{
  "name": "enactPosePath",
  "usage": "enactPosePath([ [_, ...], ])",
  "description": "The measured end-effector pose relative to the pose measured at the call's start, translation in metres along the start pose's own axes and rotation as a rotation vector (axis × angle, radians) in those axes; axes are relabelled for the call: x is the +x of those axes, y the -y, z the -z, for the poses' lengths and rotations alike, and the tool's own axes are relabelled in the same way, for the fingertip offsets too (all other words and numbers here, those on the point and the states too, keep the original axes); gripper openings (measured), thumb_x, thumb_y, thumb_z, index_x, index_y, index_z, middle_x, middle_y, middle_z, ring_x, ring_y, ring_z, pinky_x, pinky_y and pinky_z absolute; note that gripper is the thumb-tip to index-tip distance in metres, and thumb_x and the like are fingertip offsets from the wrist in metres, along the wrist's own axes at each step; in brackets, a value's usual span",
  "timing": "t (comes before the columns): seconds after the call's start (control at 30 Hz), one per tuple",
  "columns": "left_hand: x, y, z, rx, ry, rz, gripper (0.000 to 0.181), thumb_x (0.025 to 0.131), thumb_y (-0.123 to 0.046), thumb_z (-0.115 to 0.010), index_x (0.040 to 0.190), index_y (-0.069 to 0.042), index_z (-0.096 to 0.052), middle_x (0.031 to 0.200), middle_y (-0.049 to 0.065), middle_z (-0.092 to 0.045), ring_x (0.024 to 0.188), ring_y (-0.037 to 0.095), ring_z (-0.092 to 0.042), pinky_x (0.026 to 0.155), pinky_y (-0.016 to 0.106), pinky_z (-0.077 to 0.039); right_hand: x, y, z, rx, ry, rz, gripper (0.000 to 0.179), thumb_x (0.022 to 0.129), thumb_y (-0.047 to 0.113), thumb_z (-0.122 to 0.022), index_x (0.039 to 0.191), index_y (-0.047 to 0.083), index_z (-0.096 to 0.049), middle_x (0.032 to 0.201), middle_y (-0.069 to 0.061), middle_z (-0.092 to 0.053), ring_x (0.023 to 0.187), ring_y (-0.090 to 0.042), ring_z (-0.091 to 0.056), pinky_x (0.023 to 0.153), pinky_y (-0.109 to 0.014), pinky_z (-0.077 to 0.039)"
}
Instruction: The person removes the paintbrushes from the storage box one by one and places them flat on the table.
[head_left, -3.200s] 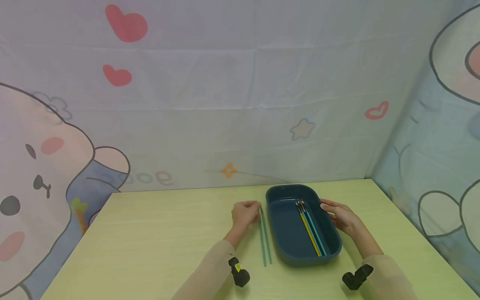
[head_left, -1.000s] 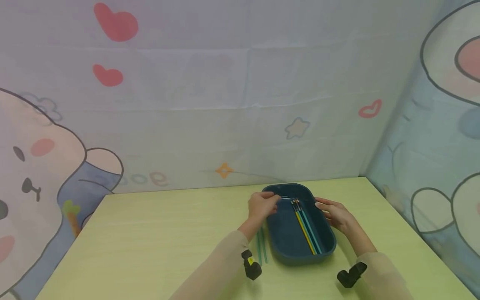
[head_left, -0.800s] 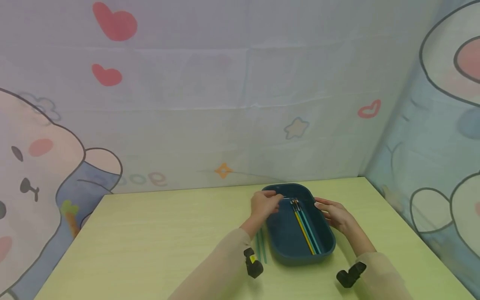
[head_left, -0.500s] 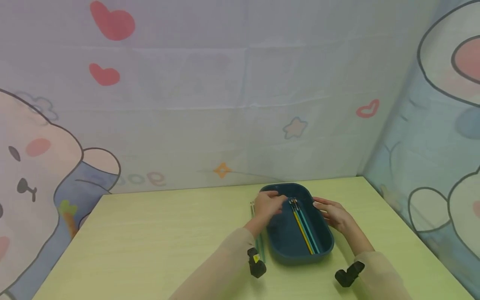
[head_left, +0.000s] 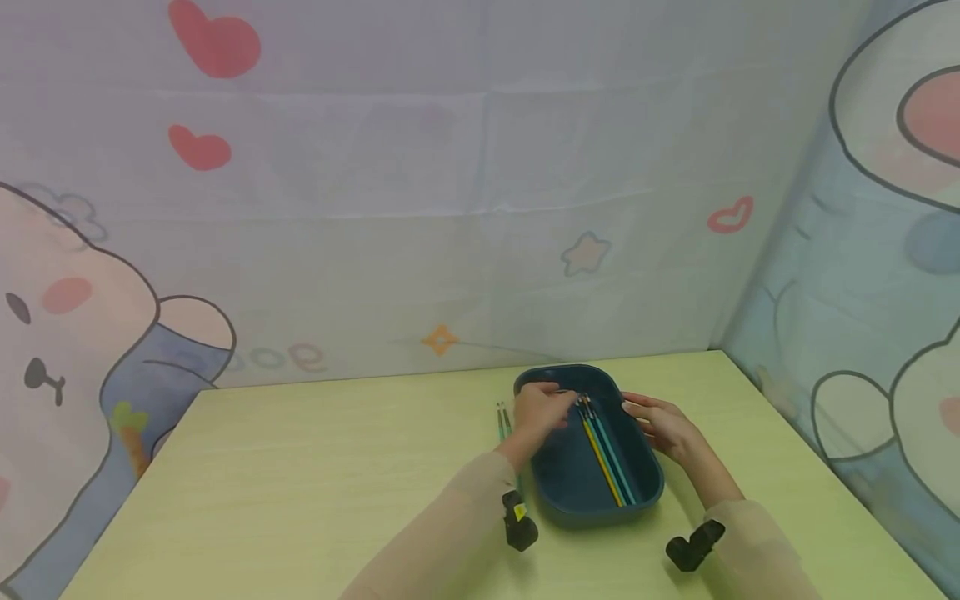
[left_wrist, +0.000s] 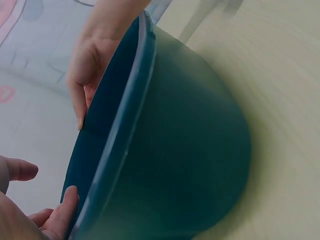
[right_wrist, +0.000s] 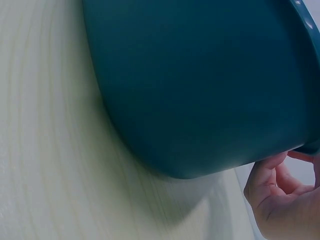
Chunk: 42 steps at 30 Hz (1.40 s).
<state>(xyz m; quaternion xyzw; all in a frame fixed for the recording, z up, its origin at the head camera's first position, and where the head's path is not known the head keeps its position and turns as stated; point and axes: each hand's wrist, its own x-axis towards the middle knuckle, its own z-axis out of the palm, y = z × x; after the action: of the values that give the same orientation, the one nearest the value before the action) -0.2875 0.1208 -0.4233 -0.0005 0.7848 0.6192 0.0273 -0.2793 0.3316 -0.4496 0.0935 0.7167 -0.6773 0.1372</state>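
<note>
In the head view a dark blue plastic box point(head_left: 596, 518) holds several pencils, a yellow pencil point(head_left: 602, 460) and teal pencils point(head_left: 618, 460) among them. My left hand point(head_left: 542, 412) reaches over the box's left rim, its fingertips at the pencils' upper ends. The left wrist view has that hand's thumb point(left_wrist: 22, 169) apart from its fingers point(left_wrist: 62, 215), with nothing seen between them. Along the right rim, my right hand point(head_left: 666, 429) grips the box, thumb at the edge. Two teal pencils point(head_left: 503, 423) lie on the table left of the box, partly hidden by my left arm.
The pale yellow table point(head_left: 337, 467) ends at a cloth backdrop point(head_left: 420, 167) printed with hearts and cartoon animals. Black wrist cameras, one a left camera point(head_left: 519, 523) and one a right camera point(head_left: 693, 547), hang low beside the sleeves.
My left hand has moved from the teal pencils on the table, rightward over the box, to the pencils inside. My right hand stays at the right rim. The whole head view shifts slightly.
</note>
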Motion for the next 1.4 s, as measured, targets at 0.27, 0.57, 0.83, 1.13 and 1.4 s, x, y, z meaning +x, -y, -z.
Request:
enactPosePath([
  [0.27,-0.001,-0.002,-0.006,0.072,-0.002,0.004,0.048,0.082,-0.026,-0.072,0.121,0.001,-0.064,0.109,0.014,-0.071,0.063,0.02,-0.072,0.06,0.028,-0.06,-0.001,0.0,0.0,0.001,0.008,0.011,0.062,0.098,0.024,-0.054,0.15,0.001,-0.028,0.103,0.011,-0.064,0.09,-0.003,-0.064,0.077,-0.021,-0.057],
  [0.57,0.001,0.001,-0.015,0.104,-0.013,0.022,0.047,0.082,-0.025,-0.073,0.12,0.002,-0.064,0.11,0.018,-0.07,0.063,0.023,-0.072,0.064,0.03,-0.061,-0.001,-0.001,-0.001,-0.022,-0.004,0.012,0.061,0.099,0.025,-0.053,0.15,0.002,-0.029,0.138,-0.012,-0.051,0.092,-0.003,-0.063,0.079,-0.022,-0.056],
  [0.83,0.002,0.003,-0.021,0.109,-0.008,0.043,0.046,0.081,-0.025,-0.073,0.118,0.001,-0.065,0.11,0.02,-0.069,0.062,0.023,-0.072,0.065,0.031,-0.061,-0.001,0.0,-0.001,-0.014,-0.008,0.01,0.061,0.098,0.024,-0.054,0.149,0.002,-0.03,0.12,0.002,-0.059,0.091,-0.002,-0.063,0.078,-0.022,-0.056],
  [1.13,0.002,0.007,-0.026,0.101,-0.011,0.042,0.046,0.079,-0.023,-0.075,0.117,0.003,-0.066,0.105,0.019,-0.071,0.06,0.023,-0.071,0.058,0.029,-0.06,-0.001,0.0,0.0,0.012,-0.005,0.007,0.061,0.098,0.023,-0.055,0.149,0.001,-0.03,0.102,0.012,-0.063,0.09,-0.003,-0.063,0.077,-0.022,-0.056],
  [1.4,0.002,0.012,-0.031,0.106,-0.009,0.025,0.045,0.079,-0.021,-0.075,0.115,0.006,-0.066,0.096,0.018,-0.073,0.061,0.022,-0.072,0.061,0.029,-0.061,-0.001,-0.001,-0.001,-0.01,-0.001,0.008,0.061,0.098,0.025,-0.054,0.15,0.002,-0.03,0.139,-0.014,-0.049,0.093,-0.003,-0.062,0.079,-0.023,-0.056],
])
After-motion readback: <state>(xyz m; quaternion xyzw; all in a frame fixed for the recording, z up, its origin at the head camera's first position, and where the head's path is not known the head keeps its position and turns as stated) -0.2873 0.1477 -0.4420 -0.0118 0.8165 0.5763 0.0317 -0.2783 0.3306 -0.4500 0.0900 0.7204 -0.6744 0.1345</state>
